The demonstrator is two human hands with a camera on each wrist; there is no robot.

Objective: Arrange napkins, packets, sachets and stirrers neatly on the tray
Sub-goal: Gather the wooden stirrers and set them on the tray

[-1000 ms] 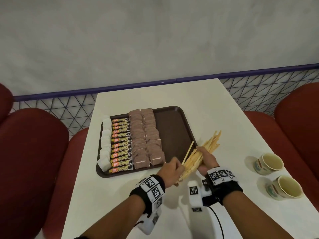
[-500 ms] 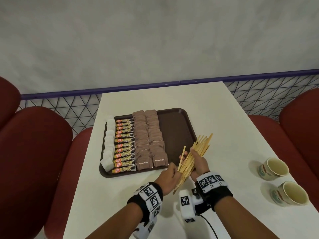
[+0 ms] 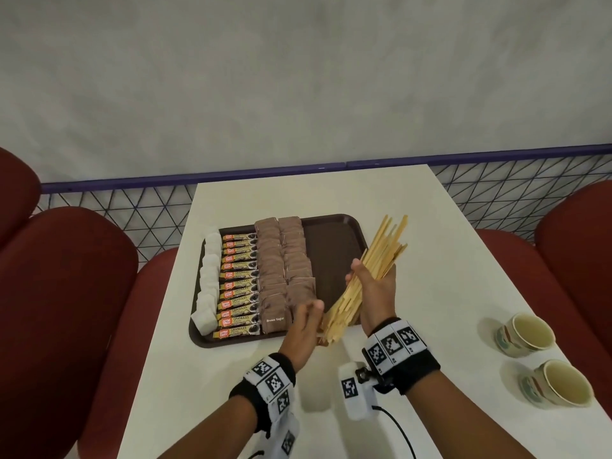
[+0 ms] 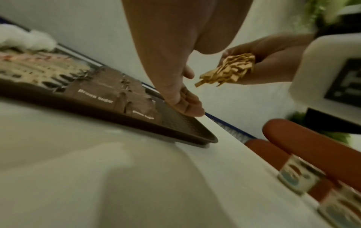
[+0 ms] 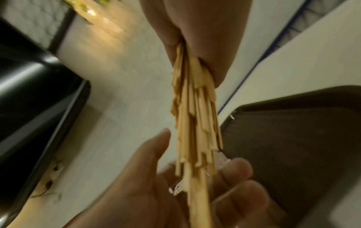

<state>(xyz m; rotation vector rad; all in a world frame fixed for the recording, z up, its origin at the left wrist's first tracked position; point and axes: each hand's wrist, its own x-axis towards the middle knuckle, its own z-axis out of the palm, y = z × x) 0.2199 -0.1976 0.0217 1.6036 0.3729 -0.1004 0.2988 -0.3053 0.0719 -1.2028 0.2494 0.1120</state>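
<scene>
My right hand grips a thick bundle of wooden stirrers around its middle, tilted above the right edge of the brown tray. The stirrers fan out unevenly below my fist. My left hand is by their lower ends with fingers relaxed, and the left wrist view shows it holding nothing. On the tray lie a column of white napkins, a row of coffee granule sachets and two columns of brown sugar packets. The tray's right part is bare.
Two paper cups stand on the white table at the right. Red chairs flank the table on both sides. A blue-railed mesh fence and a wall close off the far end.
My right hand has lifted the stirrer bundle up and farther out over the tray's right edge. The single stirrer my left hand pinched no longer stands apart, and that hand has opened.
</scene>
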